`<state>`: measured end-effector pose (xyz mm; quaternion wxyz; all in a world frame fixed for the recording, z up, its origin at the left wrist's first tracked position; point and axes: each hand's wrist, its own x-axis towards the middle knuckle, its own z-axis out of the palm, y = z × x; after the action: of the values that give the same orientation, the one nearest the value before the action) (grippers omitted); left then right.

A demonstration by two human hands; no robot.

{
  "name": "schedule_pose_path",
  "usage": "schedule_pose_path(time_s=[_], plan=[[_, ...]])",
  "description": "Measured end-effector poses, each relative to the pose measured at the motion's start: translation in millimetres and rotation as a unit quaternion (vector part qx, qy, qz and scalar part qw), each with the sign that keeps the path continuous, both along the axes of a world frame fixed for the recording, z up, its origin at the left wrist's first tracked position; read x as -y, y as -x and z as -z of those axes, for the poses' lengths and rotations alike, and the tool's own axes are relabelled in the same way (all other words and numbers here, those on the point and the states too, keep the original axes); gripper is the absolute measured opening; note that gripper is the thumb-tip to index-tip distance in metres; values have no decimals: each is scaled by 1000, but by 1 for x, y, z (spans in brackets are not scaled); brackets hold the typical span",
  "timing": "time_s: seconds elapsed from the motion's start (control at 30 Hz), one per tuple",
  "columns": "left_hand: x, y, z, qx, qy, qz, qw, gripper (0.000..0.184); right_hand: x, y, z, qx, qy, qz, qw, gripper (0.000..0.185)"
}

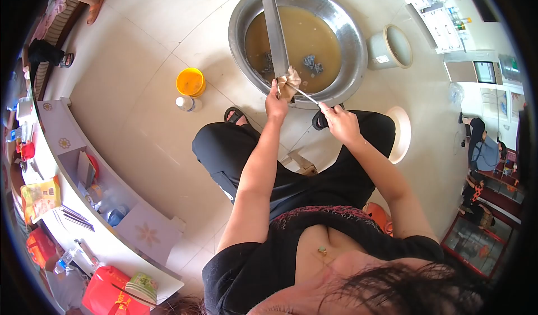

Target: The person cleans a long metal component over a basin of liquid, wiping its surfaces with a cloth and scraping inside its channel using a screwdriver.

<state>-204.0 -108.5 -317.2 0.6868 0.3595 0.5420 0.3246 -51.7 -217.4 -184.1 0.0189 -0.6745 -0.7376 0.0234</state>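
My left hand [276,109] is clamped on a crumpled tan piece [290,80], the fingers pressing it at the near end of a long metal bar [273,29]. My right hand [340,124] is closed around the near end of a thin metal tool [307,96], whose shaft slants up to the tan piece; I cannot tell exactly where the tip sits, since the folds cover it. The piece is at the near rim of a wide metal basin [354,40], and the bar runs across that basin from the far side towards me. Inside is cloudy brown water [319,35] with dark grey lumps [309,61] showing in it.

My knees are spread on either side of my forearms, and my sandalled feet are on the tiled floor near the basin. To the left stand a yellow tub [191,83] and, just beside it, a white-capped bottle [185,103]. To the right of the basin is a pale bucket [381,54]. Farther left, a long white desk [115,253] carries a yellow packet [40,200] and a red bag [103,290].
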Motion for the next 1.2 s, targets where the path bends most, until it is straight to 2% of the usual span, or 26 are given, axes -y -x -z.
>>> schedule_pose_path(time_s=[0.1,0.23,0.3,0.37,0.4,0.5,0.53,0.57,0.63,0.67,0.77,0.83,0.9,0.97,1.03,1.1,1.2], plan=[[3,-5,-8,87,-11,-36,996,63,0,-7,13,-23,-24,-6,999,36],[0,-3,-13,51,-31,-65,996,62,-12,-15,21,-77,-35,-5,996,38],[2,1,-11,70,-18,-67,995,63,-9,-6,13,-97,-26,2,995,38],[-4,2,-11,95,-11,-68,993,64,1,13,-13,-166,30,62,984,39],[-2,-1,3,120,0,-85,989,61,7,13,-24,-104,106,72,986,39],[0,-4,16,73,-22,-79,994,61,12,15,-72,-53,187,59,979,38],[-1,-2,4,81,2,-76,994,60,9,13,-85,-33,200,72,977,38],[-1,-1,-4,85,4,-73,994,60,7,10,-88,-88,156,65,982,38],[-3,0,-12,93,6,-70,993,60,-3,6,-83,-93,113,85,986,38],[-2,-5,6,94,8,-71,993,60,-9,8,-79,-123,89,105,983,38],[-1,-10,14,84,6,-70,994,62,-21,5,-49,-147,107,79,980,37],[-3,-6,11,112,12,-73,991,64,-11,12,-45,-139,136,37,980,38],[0,0,5,154,42,-90,983,65,-8,10,-65,-103,205,30,973,40],[0,2,-4,133,57,-84,986,66,-9,2,-78,-71,175,16,982,40],[0,1,-1,141,51,-95,984,65,-15,1,-83,-37,72,4,997,37],[1,-4,12,138,50,-90,985,64,-24,4,-82,4,28,8,1000,35],[1,-6,19,147,44,-86,984,62,-33,3,-63,78,60,-17,995,28]])
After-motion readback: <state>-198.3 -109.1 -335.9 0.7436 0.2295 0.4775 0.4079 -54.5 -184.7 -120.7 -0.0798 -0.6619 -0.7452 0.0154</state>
